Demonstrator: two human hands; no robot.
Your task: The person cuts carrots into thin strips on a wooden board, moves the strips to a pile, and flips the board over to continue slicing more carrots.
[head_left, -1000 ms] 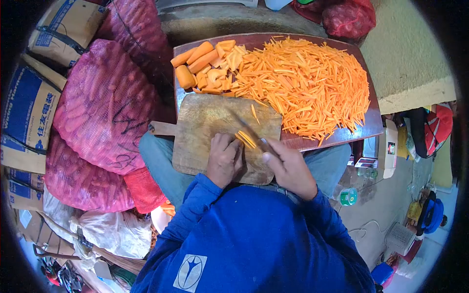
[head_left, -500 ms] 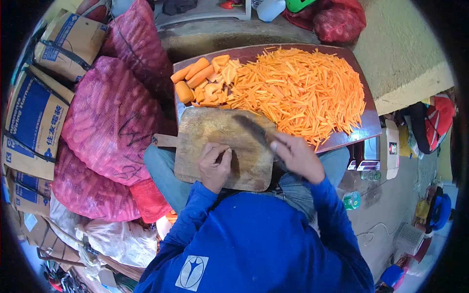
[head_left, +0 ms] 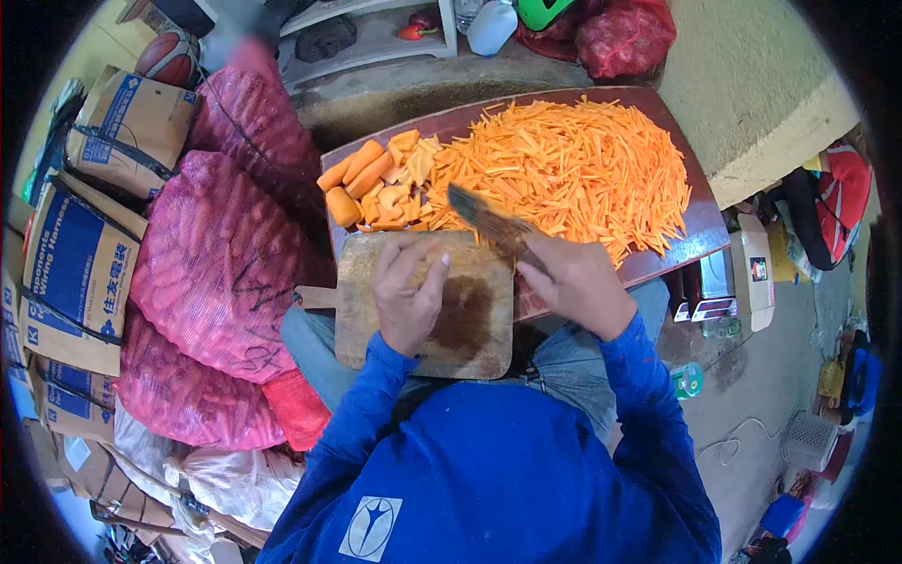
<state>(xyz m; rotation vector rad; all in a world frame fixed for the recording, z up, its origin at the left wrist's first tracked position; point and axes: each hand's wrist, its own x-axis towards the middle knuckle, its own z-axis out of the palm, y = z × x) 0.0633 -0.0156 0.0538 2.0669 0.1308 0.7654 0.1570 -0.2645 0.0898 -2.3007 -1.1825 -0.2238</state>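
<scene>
One cutting board, one knife, three whole carrot pieces, two hands.

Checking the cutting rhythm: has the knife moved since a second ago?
Yes. The knife left the cutting board and now reaches the carrot strips.

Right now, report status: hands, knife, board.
Right hand grips knife, blade raised over carrot strips. Left hand flat on cutting board, holding nothing. Board bare of carrot. Uncut carrot pieces beyond it; nothing blocking.
</scene>
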